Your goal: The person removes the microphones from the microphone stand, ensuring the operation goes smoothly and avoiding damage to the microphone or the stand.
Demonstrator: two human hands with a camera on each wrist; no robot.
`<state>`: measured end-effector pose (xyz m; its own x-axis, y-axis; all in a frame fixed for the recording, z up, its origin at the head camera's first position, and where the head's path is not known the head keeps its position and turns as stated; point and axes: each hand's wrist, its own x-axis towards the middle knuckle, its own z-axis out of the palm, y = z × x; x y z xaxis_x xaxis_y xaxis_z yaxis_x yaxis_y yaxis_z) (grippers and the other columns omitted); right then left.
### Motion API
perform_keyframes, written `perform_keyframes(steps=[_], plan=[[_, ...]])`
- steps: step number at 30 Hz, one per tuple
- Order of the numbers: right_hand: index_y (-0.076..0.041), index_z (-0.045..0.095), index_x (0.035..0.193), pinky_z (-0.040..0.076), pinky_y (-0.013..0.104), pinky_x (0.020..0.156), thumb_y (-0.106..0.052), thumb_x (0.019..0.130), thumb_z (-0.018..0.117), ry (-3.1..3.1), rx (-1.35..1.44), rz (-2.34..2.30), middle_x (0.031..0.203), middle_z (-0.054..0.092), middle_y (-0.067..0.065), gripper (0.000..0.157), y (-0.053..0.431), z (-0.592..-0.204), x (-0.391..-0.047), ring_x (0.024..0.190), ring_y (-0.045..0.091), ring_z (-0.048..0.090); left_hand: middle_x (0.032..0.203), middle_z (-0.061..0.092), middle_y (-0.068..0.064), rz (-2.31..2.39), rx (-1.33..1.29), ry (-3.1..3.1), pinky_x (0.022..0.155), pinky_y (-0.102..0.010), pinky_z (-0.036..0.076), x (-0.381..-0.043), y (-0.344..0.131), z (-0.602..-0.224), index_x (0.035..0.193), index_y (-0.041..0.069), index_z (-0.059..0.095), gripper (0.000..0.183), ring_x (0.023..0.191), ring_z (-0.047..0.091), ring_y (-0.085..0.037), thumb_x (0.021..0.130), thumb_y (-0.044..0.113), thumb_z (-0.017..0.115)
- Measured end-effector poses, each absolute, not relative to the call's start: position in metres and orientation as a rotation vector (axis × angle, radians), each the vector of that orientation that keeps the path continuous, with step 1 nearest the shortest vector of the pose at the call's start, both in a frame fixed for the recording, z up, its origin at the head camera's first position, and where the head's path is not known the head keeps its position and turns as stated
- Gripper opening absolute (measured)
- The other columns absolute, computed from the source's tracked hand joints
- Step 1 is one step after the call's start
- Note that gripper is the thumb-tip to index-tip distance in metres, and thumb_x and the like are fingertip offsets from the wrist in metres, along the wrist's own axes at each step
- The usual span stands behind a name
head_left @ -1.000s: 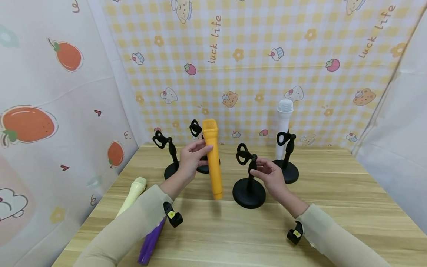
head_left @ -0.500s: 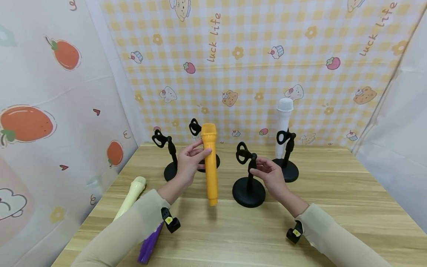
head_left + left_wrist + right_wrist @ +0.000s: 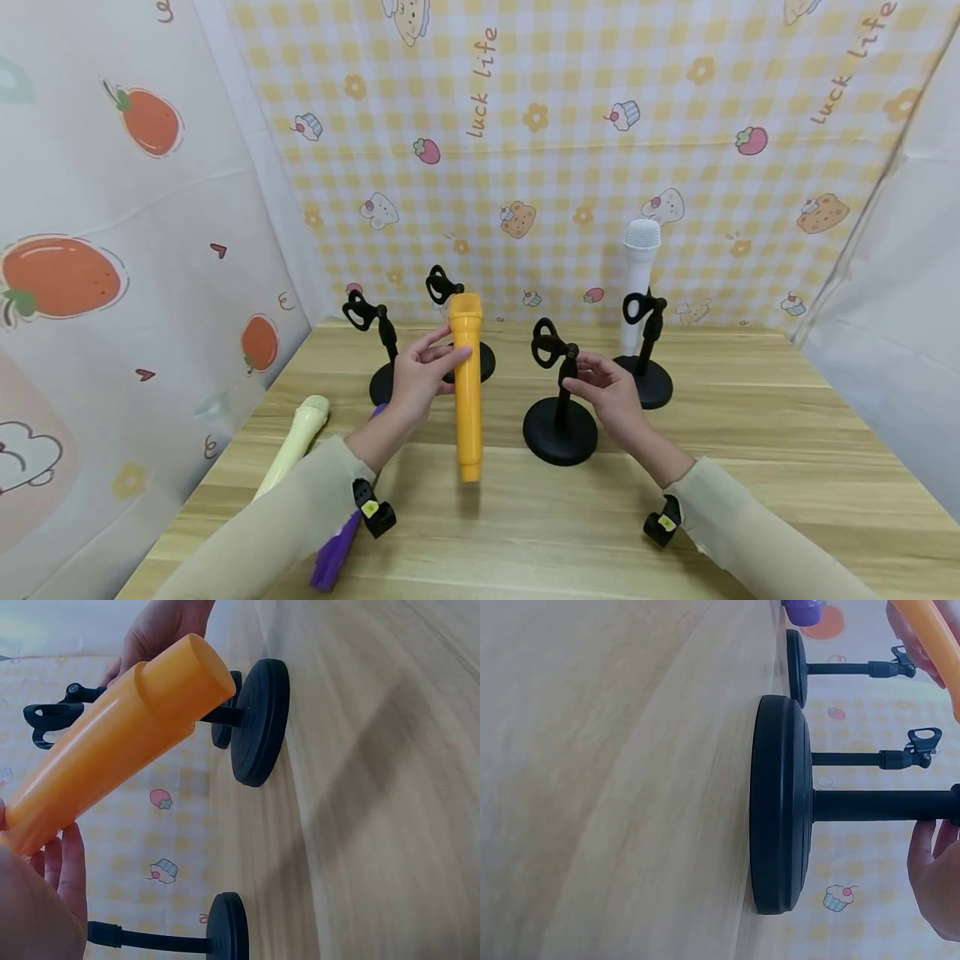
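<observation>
In the head view my left hand (image 3: 418, 379) grips an orange microphone (image 3: 468, 408) below its head, thumb across the front. It hangs nearly upright above the table, head up. My right hand (image 3: 611, 396) holds the post of a black microphone stand (image 3: 561, 433), whose round base rests on the table. The stand's ring clip is bare and tilts to the left, apart from the orange microphone. In the left wrist view the butt end of the orange microphone (image 3: 142, 727) comes close to the camera. The stand's base (image 3: 780, 802) fills the middle of the right wrist view.
Two more black stands, one (image 3: 382, 383) at the back left and one (image 3: 483, 362) behind the orange microphone, have bare clips. A white microphone (image 3: 641, 258) rises at the back-right stand (image 3: 652, 387). Pale yellow (image 3: 296, 442) and purple (image 3: 337, 554) microphones lie by my left forearm.
My left hand has brought the orange microphone down and slightly left, nearer to me, and it stands straighter. The right hand and its stand have stayed in place.
</observation>
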<state>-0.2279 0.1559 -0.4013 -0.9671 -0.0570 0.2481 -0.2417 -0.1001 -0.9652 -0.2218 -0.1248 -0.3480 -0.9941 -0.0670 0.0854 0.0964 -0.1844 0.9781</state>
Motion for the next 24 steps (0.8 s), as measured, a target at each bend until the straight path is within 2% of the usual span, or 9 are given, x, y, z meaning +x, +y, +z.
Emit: perform_keyframes(steps=[4, 14, 19, 24], plan=[[-0.016, 0.067, 0.107, 0.054, 0.025, 0.083, -0.003, 0.084, 0.075, -2.011, 0.336, 2.210, 0.104, 0.064, -0.004, 0.027, 0.155, -0.400, -0.228, 0.095, 0.012, 0.061, 0.101, 0.070, -0.011, -2.335, 0.002, -1.974, 0.059, -0.037, 0.059, -0.218, -0.127, -0.352, 0.128, 0.018, 0.063, 0.052, 0.079, 0.069, -0.022, 0.079, 0.015, 0.082], [-0.014, 0.066, 0.109, 0.054, 0.025, 0.083, -0.005, 0.085, 0.075, -2.042, 0.334, 2.168, 0.104, 0.063, -0.005, 0.027, 0.155, -0.399, -0.228, 0.094, 0.011, 0.061, 0.099, 0.070, -0.009, -2.282, 0.054, -2.072, 0.061, -0.042, 0.059, -0.206, -0.132, -0.363, 0.127, 0.018, 0.063, 0.052, 0.078, 0.069, -0.020, 0.079, 0.016, 0.083], [-0.016, 0.066, 0.107, 0.053, 0.023, 0.083, -0.005, 0.085, 0.075, -2.051, 0.302, 2.161, 0.106, 0.062, -0.006, 0.027, 0.156, -0.397, -0.229, 0.095, 0.010, 0.060, 0.097, 0.070, -0.008, -2.247, 0.079, -2.110, 0.060, -0.042, 0.059, -0.201, -0.133, -0.368, 0.126, 0.015, 0.064, 0.051, 0.076, 0.068, -0.019, 0.078, 0.015, 0.083], [-0.014, 0.064, 0.111, 0.052, 0.022, 0.084, -0.006, 0.086, 0.074, -2.051, 0.268, 2.159, 0.111, 0.060, -0.005, 0.028, 0.157, -0.389, -0.234, 0.099, 0.011, 0.058, 0.096, 0.070, -0.009, -2.234, 0.091, -2.134, 0.060, -0.043, 0.059, -0.196, -0.135, -0.373, 0.127, 0.013, 0.062, 0.052, 0.075, 0.067, -0.019, 0.079, 0.014, 0.082]])
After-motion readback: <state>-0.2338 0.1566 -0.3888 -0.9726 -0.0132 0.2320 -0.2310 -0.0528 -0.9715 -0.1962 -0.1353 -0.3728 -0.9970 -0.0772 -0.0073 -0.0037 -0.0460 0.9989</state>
